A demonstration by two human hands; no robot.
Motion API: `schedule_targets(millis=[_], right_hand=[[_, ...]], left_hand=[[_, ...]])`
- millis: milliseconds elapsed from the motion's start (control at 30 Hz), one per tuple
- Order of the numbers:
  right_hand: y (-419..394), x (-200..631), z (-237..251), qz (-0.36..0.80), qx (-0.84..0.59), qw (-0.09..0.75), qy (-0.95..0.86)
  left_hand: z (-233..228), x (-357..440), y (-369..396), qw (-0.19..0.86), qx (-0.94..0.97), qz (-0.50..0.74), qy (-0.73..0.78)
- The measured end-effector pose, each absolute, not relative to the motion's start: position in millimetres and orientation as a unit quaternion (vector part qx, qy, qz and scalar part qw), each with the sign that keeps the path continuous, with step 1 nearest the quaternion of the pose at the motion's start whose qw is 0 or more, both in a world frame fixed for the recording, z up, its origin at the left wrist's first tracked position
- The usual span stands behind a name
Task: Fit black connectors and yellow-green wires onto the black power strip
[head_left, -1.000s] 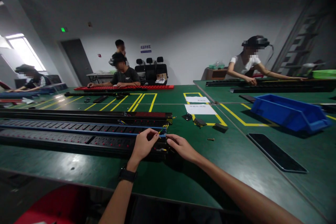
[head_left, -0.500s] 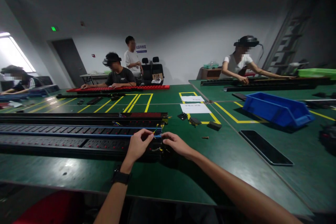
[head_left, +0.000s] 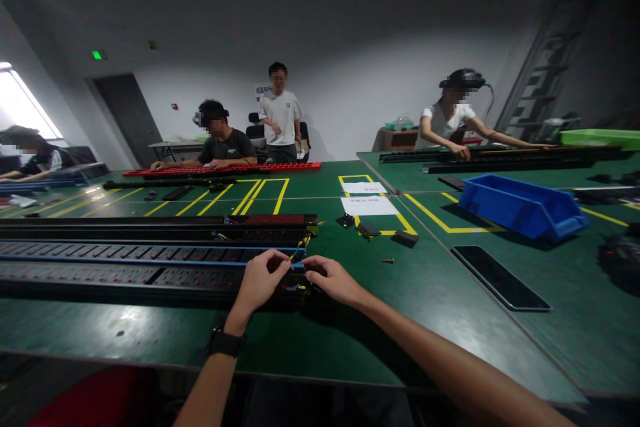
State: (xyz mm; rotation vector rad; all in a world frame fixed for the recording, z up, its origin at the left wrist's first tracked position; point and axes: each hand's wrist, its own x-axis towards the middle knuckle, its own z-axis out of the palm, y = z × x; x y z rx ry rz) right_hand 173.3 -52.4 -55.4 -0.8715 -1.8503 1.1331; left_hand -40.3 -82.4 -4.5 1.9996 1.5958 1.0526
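Note:
My left hand (head_left: pixel 264 281) is closed in a pinch on a yellow-green wire (head_left: pixel 298 252) at the right end of a long blue-edged power strip (head_left: pixel 200 255). Close beside it, my right hand (head_left: pixel 334 279) has its thumb and fingertips drawn together at the strip's end; whatever lies between them is too small to make out. A nearer black power strip (head_left: pixel 115 275) with red switches runs along below, and short wires stick out at its end. Behind both lies another black strip (head_left: pixel 270 233), also with loose wires at its end.
Beyond my hands lie white paper sheets (head_left: pixel 370 205), small black parts (head_left: pixel 405 237) and a screw (head_left: pixel 388 260). A phone (head_left: pixel 500 278) and a blue bin (head_left: pixel 523 210) are on the right. Co-workers sit across the green table (head_left: pixel 320 347); another person (head_left: pixel 280 113) stands behind.
My hands stay almost in place at the strip's end, the left still pinching the wire. The standing person has moved right and turned towards the table. The view has shifted slightly.

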Motion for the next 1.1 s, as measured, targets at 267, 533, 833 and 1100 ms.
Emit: schedule_targets(millis=[267,533,833,1100], right_hand=[[-53.2,172.1,-53.7,0.448,-0.346,0.407,-0.717],[-27.1,181.7,-64.0,0.490,-0.425,0.524,-0.553],[-25.3,183.5,-67.3,0.508,-0.432,0.498,-0.555],[-22.6,181.1,-71.0,0.487,-0.437,0.484,-0.581]], left_hand=[[-2.5,-40.3,-86.4,0.177,0.710,0.366,0.575],[21.0,-20.7,-64.4,0.148,0.702,0.311,0.624],[21.4,17.9,-53.8,0.043,0.687,0.180,0.703],[16.9,22.2,-56.4,0.033,0.690,0.168,0.703]])
